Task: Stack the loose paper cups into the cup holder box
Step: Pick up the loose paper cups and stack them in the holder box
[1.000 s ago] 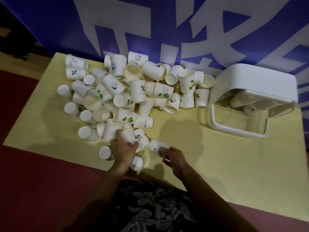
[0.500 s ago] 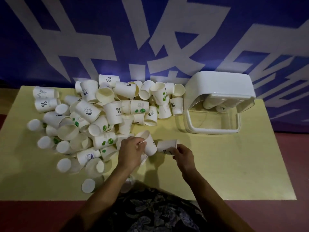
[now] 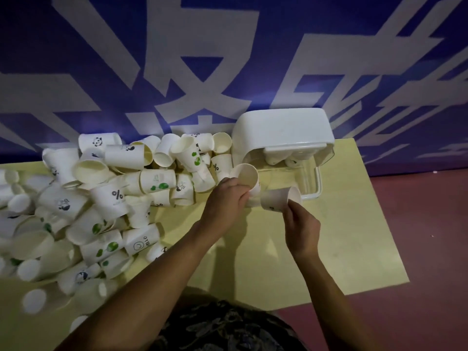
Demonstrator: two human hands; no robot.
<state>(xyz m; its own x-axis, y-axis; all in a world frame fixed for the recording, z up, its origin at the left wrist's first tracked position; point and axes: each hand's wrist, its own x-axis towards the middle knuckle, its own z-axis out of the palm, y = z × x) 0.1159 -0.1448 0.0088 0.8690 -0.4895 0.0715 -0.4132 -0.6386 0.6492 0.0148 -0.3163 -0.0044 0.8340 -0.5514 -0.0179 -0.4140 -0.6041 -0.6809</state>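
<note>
L hand (image 3: 225, 198) grips a cup (image 3: 244, 174), fingers curled round it. R hand (image 3: 301, 229) pinches another cup (image 3: 279, 198) just in front of the box (image 3: 281, 130).

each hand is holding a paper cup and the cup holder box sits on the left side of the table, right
Not quite. In the head view the cup holder box sits on the table's right side. The left hand and right hand do each hold a paper cup.

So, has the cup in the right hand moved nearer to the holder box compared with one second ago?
Yes. The cup in the right hand now sits just before the cup holder box, at its near left corner; earlier it lay far off, beside the pile of loose cups.
</note>
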